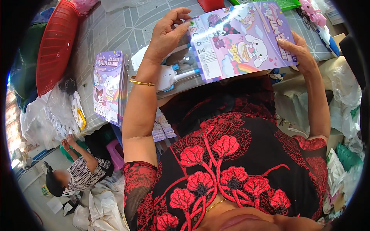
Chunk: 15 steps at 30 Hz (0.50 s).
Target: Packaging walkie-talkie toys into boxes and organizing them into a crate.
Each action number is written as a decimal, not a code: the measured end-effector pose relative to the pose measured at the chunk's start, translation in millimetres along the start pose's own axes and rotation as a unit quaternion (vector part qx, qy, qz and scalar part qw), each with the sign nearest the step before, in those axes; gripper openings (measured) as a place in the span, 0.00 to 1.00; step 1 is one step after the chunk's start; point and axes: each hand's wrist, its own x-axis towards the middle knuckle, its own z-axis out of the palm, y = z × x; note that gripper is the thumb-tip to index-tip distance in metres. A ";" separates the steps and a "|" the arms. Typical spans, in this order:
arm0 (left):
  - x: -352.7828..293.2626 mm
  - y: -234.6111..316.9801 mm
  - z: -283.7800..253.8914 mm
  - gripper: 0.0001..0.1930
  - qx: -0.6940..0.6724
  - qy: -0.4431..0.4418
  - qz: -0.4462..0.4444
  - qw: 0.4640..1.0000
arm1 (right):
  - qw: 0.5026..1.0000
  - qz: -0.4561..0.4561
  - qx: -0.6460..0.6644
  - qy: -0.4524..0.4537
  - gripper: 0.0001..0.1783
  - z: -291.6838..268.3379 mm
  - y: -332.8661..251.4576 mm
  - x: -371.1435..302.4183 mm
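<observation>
A purple printed packaging card [250,42] with cartoon animals and a rainbow is held up over the near edge of the table. My left hand [169,32] pinches its left edge between thumb and fingers. At the opposite end my right hand [298,52] grips it, thumb on the printed face and fingers behind. White plastic toy handsets [168,77] with blue-tipped antennas lie beside the card in what looks like a clear plastic blister, partly hidden by my left forearm. A stack of similar purple cards [109,84] stands left of that forearm.
A red plastic basket [58,46] and clear bags [48,119] are at the table's left side. A green tray [266,4] and pink toys [314,13] lie along the far side. Another person [84,165] works at lower left. Plastic bags [343,100] crowd the right.
</observation>
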 end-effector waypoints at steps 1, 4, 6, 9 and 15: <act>-0.2 1.4 1.2 0.16 0.000 0.001 -0.001 1.000 | 1.000 0.001 -0.007 -0.003 0.21 7.0 1.0 2.9; 1.4 6.3 2.6 0.16 -0.007 0.006 -0.003 1.000 | 0.999 -0.004 -0.041 -0.023 0.24 31.8 3.3 10.8; 2.2 2.0 -1.2 0.18 -0.040 -0.006 -0.020 0.999 | 0.999 -0.026 -0.024 -0.033 0.23 44.6 7.6 15.3; 2.4 -4.6 -6.1 0.22 -0.060 0.002 -0.055 0.997 | 0.999 0.016 0.017 -0.032 0.21 52.2 4.7 20.5; -69.5 69.5 -45.3 0.19 0.417 0.137 0.109 0.892 | 0.998 0.029 -0.024 -0.042 0.20 44.1 8.6 15.4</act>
